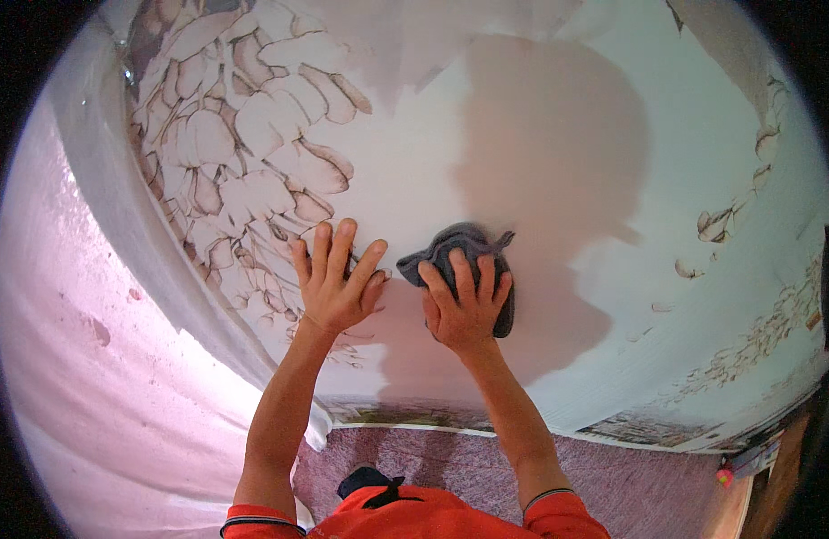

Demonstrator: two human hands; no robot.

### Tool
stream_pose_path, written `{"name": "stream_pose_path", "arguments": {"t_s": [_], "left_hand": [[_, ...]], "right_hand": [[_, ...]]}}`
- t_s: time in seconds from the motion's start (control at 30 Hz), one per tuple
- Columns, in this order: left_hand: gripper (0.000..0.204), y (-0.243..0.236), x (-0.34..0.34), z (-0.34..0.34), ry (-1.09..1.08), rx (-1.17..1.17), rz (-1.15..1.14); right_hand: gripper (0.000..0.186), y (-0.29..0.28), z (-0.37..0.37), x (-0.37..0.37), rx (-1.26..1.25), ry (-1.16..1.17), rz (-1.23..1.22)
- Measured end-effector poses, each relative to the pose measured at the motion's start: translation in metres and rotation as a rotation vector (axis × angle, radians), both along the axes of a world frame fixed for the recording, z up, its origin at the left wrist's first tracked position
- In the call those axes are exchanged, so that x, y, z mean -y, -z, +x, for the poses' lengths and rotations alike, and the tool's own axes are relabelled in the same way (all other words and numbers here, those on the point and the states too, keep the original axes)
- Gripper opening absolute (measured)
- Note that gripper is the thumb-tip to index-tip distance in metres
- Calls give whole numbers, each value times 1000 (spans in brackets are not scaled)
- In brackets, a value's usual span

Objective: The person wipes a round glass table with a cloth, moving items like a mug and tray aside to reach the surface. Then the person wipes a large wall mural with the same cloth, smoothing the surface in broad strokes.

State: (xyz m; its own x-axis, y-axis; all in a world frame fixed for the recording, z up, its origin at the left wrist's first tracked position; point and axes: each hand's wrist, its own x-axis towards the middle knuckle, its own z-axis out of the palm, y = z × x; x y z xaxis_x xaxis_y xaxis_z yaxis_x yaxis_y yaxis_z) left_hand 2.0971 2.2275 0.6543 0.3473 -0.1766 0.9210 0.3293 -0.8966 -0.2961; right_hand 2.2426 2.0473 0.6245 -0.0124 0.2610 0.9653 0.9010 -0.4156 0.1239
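Observation:
My left hand [336, 278] lies flat with its fingers spread on a pale wall covering [405, 162] printed with brown-outlined flowers. Its fingertips rest beside the printed petals [279, 171]. To the right, my right hand [468, 301] presses a dark grey cloth [457, 241] against the plain pale part of the same surface. The cloth is bunched under the palm, and its folded edge and a small loop stick out above the fingers. What lies beneath the cloth is hidden.
White and pinkish draped fabric [100, 359] hangs along the left side. A purple-grey carpet [594, 476] meets the wall's lower edge. At the lower right are a small pink and yellow object [724, 476] and a wooden edge [783, 463]. My shadow [549, 135] falls across the wall.

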Motion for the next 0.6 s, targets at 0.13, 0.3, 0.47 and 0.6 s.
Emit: {"name": "stream_pose_path", "arguments": {"t_s": [0.13, 0.3, 0.47, 0.6], "left_hand": [[54, 1, 0, 5, 20, 57, 4], [58, 0, -1, 5, 31, 77, -26], [59, 4, 4, 8, -6, 210, -223], [50, 1, 3, 7, -9, 214, -154]], "right_hand": [[39, 24, 17, 18, 139, -7, -92], [38, 16, 21, 27, 152, -18, -163], [39, -19, 15, 17, 172, -3, -165], [42, -59, 3, 2, 224, -46, -198]]}}
